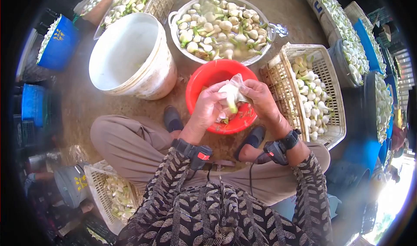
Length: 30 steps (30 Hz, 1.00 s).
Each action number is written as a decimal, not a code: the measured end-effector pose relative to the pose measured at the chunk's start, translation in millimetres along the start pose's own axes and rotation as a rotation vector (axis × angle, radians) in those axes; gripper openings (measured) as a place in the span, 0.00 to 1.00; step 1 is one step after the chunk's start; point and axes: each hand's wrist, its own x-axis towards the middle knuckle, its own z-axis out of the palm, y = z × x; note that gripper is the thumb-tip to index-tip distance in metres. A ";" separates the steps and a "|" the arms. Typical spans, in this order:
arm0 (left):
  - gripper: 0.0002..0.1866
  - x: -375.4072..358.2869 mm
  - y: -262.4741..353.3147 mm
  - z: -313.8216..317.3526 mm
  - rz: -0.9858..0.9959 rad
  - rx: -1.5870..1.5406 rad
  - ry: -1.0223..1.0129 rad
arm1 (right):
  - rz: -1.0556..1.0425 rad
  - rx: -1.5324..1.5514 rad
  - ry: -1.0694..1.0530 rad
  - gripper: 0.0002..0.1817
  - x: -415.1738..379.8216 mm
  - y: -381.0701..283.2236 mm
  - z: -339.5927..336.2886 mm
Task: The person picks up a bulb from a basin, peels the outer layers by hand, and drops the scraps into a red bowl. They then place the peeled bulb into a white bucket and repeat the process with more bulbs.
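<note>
A white garlic bulb [230, 93] with a short green stem is held over a red basin [194, 83]. My left hand [207, 106] has its fingers closed on the bulb's left side. On the other side, my right hand [261, 98] pinches a loose flap of papery garlic skin [237, 80] that still hangs on the bulb. Peeled scraps lie in the basin below, partly hidden by my hands. Each wrist wears a strapped black device with a red mark.
Beyond the basin stands a metal tub [177, 35] of garlic bulbs in water. A large white bucket [130, 55] is at the left, a plastic crate [334, 129] of garlic at the right. Another crate [100, 183] sits by my left knee. Blue bins [61, 44] line the sides.
</note>
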 end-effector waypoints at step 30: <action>0.14 4.1 26.5 0.5 0.528 0.742 0.437 | -0.042 -0.061 0.201 0.10 32.8 -41.1 35.2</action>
